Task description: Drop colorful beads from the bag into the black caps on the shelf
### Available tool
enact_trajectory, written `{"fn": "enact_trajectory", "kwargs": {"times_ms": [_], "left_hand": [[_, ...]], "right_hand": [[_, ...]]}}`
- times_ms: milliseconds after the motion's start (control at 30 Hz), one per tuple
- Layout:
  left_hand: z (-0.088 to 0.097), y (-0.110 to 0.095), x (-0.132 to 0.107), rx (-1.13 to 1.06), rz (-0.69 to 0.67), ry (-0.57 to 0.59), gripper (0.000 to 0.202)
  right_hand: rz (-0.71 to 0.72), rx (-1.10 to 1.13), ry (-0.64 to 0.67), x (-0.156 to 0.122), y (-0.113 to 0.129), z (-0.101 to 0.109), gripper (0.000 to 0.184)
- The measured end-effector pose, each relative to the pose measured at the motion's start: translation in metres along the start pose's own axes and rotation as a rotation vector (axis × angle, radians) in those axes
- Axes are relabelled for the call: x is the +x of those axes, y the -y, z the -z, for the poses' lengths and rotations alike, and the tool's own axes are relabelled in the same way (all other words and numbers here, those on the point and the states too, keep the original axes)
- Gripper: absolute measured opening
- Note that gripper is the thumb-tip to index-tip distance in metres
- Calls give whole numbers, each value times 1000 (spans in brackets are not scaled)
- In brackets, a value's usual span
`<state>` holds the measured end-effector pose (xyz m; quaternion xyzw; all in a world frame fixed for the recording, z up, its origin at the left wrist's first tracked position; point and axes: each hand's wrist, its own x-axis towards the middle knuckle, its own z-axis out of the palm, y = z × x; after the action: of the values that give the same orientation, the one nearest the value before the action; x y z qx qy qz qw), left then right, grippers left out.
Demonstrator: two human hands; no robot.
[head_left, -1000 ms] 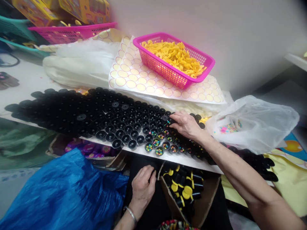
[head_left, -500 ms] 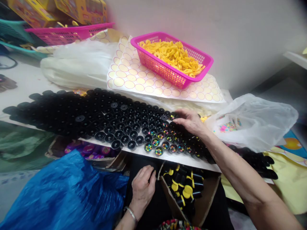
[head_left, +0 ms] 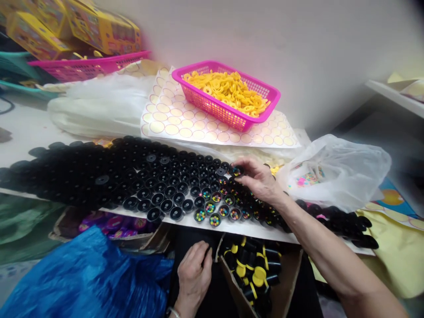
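My right hand point(head_left: 256, 179) pinches a small black cup point(head_left: 237, 171) with colourful beads in it, between thumb and fingers, at the back of the packed rows. Around and below it stand several black cups holding beads, such as the bead-filled cup point(head_left: 215, 220) at the front edge. To the left are many black cups without visible beads, like the bare cup point(head_left: 154, 214). Near my lap, my left hand point(head_left: 195, 269) rests on the dark trousers, fingers loosely bent and thumb apart, holding nothing visible.
A pink basket point(head_left: 228, 115) of yellow rings stands on a sheet of round stickers point(head_left: 188, 126). A clear plastic bag point(head_left: 338, 172) with beads lies at right. Below the board, a cardboard box point(head_left: 288, 282) holds black-and-yellow pieces. A blue plastic bag point(head_left: 89, 274) sits at left.
The camera view has shifted, so most things sit lower in the picture. In my right hand, the bead-filled cup now shows raised and tilted between the fingers. My left hand stays on the lap.
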<state>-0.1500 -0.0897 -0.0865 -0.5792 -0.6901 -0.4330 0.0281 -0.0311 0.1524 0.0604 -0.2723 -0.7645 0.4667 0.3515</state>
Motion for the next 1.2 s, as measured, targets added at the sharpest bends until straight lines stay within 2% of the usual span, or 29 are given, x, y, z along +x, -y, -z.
{"fn": "enact_trajectory", "kwargs": {"times_ms": [167, 300, 367, 600, 833, 1067, 1200], "left_hand": [[-1, 0, 0, 4, -2, 6, 9], [-2, 1, -2, 5, 7, -2, 11], [-2, 1, -2, 0, 6, -4, 10], [-1, 0, -1, -10, 18, -4, 11], [0, -1, -1, -13, 28, 23, 10], [0, -1, 1, -15, 13, 17, 10], [-1, 2, 0, -31, 16, 21, 8]], "right_hand": [[30, -238, -59, 13, -20, 5, 37], [12, -347, 88, 29, -31, 7, 30], [36, -395, 161, 35, -30, 6, 27], [51, -542, 243, 41, -18, 5, 21], [66, -805, 335, 44, -8, 4, 16], [-27, -945, 451, 53, -7, -6, 8], [-54, -929, 509, 57, -7, -5, 16]]}}
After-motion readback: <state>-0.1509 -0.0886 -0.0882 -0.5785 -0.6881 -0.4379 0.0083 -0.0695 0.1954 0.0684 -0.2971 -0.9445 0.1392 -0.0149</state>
